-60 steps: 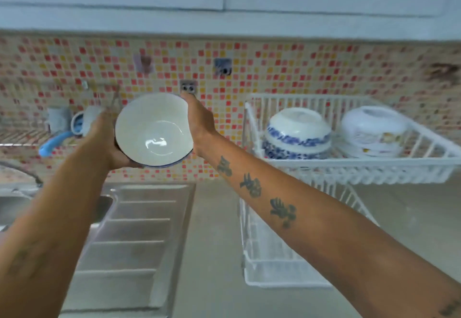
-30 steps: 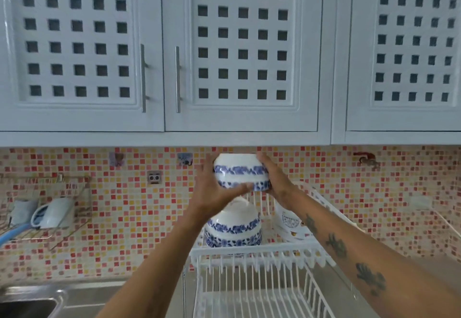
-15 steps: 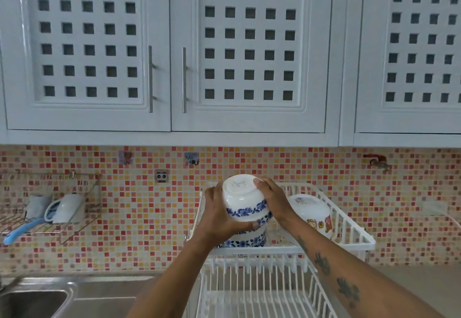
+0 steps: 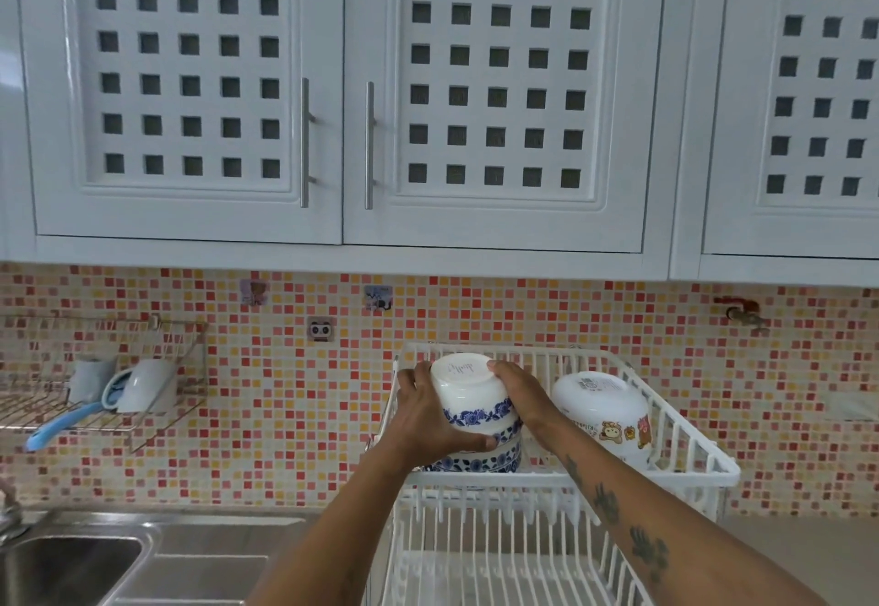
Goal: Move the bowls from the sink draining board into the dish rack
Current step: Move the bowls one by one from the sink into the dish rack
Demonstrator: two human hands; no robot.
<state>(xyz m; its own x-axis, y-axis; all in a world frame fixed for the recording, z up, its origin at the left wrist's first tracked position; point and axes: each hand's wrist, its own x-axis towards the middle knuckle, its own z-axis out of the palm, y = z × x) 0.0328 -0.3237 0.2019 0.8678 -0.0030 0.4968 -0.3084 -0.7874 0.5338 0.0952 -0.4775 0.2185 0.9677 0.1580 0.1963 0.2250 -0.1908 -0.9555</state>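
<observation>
Both your left hand (image 4: 428, 420) and right hand (image 4: 518, 391) grasp the upturned bowl (image 4: 468, 391), seemingly resting on another bowl (image 4: 490, 460) in the dish rack (image 4: 689, 448).

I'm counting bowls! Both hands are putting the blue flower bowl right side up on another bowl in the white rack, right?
Not quite. In the head view both hands, left hand and right hand, hold the blue flower bowl upside down, base up, over another bowl in the white rack.
</observation>
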